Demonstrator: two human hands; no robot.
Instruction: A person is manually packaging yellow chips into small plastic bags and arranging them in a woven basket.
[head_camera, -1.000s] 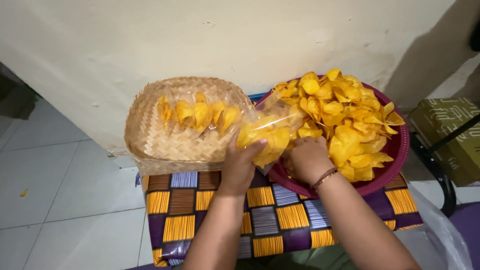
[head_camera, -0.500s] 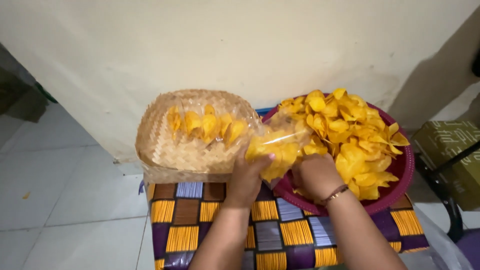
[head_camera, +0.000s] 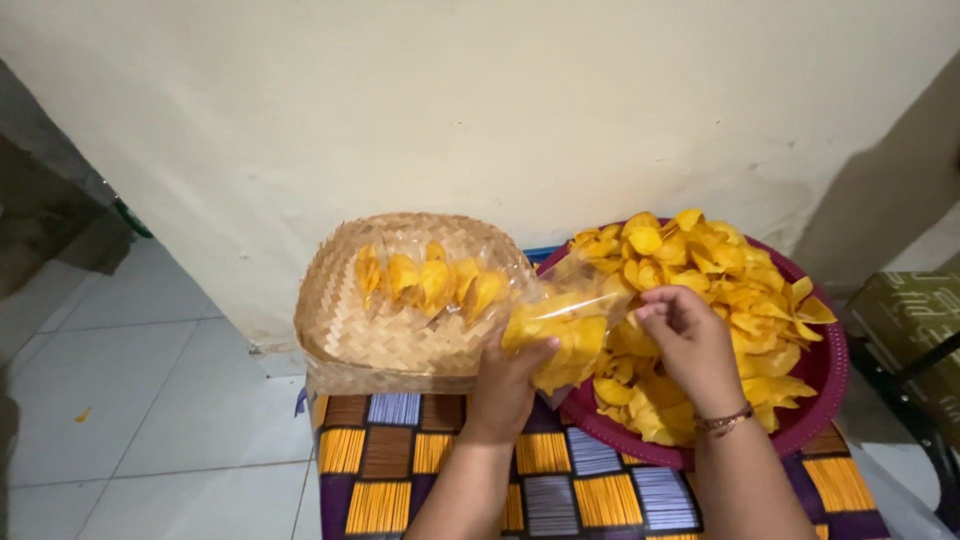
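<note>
Bright yellow-orange curled chips (head_camera: 720, 290) are showing golden against the deep magenta round plastic tray (head_camera: 815, 375), and the same yellow is glowing through the clear, glossy plastic bag (head_camera: 565, 325). The pale tan woven bamboo basket (head_camera: 345, 320) is displaying a fine diagonal plaited pattern. The checked woven surface (head_camera: 560, 480) is alternating squares of orange-yellow, brown, purple and pale lilac, each finely striped, beside white floor tiles (head_camera: 150, 400) and a cream wall (head_camera: 450, 110).

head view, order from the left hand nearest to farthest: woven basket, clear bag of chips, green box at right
1. clear bag of chips, held in the left hand.
2. woven basket, just to its left.
3. green box, far right edge, beyond the maroon tray.
</note>
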